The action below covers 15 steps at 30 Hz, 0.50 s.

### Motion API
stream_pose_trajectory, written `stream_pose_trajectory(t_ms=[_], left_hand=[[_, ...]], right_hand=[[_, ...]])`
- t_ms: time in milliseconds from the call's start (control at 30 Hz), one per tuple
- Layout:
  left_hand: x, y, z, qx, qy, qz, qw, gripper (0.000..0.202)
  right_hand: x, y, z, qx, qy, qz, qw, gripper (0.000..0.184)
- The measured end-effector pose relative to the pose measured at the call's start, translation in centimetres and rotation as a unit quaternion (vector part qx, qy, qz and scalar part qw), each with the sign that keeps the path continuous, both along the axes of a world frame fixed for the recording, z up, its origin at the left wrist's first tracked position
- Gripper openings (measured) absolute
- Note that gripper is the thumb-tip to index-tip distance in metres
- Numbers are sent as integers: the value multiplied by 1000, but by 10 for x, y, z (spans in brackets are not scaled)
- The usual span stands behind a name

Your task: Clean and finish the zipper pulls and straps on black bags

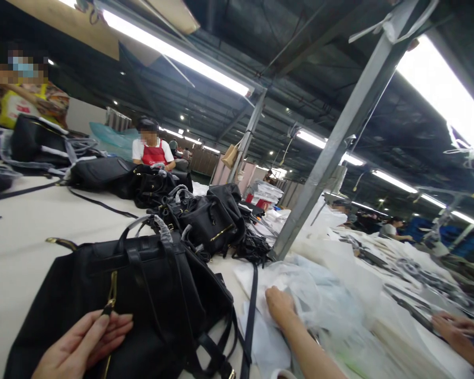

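My left hand [82,345] lies at the bottom left on a black leather handbag [142,284], pinching its gold zipper pull [109,301] between the fingers. The bag lies on its side with its straps trailing. Its handle is wrapped in clear plastic [164,229]. My right hand [280,308] sits to the right of the bag, fingers sunk into the folds of a translucent plastic bag [324,297]. A long black strap [249,326] runs down between my two hands, beside a white sheet [263,342].
Several more black handbags [209,221] stand in a row along the cream table [23,247]. A steel post [335,147] rises behind my right hand. Another person's hand [456,326] is at the right edge. A co-worker in a red apron [152,147] sits farther back.
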State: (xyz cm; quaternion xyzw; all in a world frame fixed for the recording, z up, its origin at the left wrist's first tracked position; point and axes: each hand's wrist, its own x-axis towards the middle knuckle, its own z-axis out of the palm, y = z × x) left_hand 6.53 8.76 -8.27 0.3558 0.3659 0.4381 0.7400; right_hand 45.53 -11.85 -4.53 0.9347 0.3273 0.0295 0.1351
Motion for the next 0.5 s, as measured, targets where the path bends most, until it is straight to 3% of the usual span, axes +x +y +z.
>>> stream_pose_trajectory(t_ms=[267,500], left_hand=[[-2,-1,4,0,-13,-28,1000,27],[0,3,-1,-10,-28,-32,999,45]], right_hand=[[8,-3,22,23,11,-4,1000,27],[12,-17,47,158,63,-4,985,23]])
